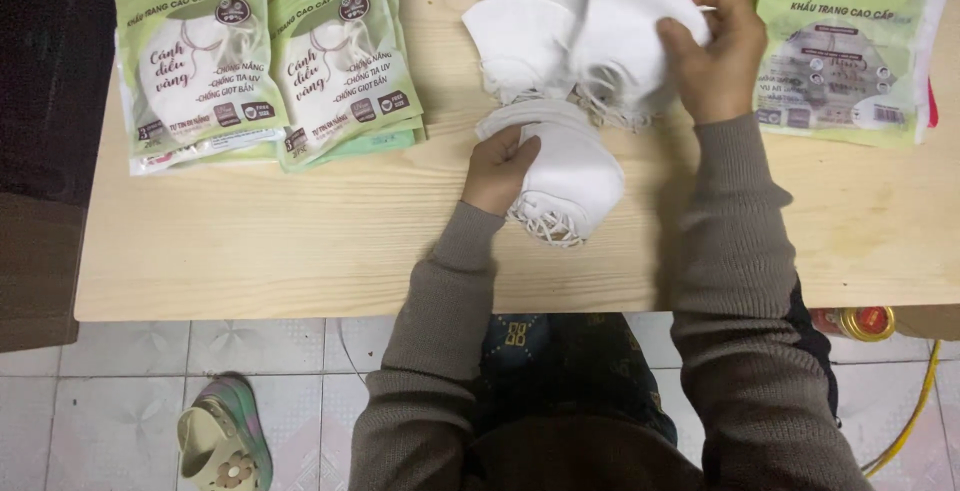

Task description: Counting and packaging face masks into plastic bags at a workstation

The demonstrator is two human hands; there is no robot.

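— Pale pine, that's the table [300, 241], the biggest thing in front of me. It carries everything, so I keep the near edge bare for working.

— And what's stacked on it?

— Green-and-clear packets of masks. Two filled piles [270, 61] lie on my far left, fanned so each packet shows. A flat pile of empty-looking bags [850, 51] lies at my far right, just beside my right hand.

— The white heap in the middle?

— Loose white face masks [530, 21], overlapping at the far edge, between the two sets of packets. I can reach them with either hand from here.

— What is your right hand doing?

— My right hand [712, 51] is closed on one mask from that heap [625, 41], fingers curled over its top edge, lifting it off the others.

— And the left?

— My left hand [498, 166] grips a small nested stack of masks [565, 176] resting on the table near me, thumb side pressed into the cups so they stay lined up. Their ear loops spill out at the bottom.

— Anything smaller?

— Below the table, a sandal [225, 446] on the tiled floor, and a yellow cord [915, 416] at the right.
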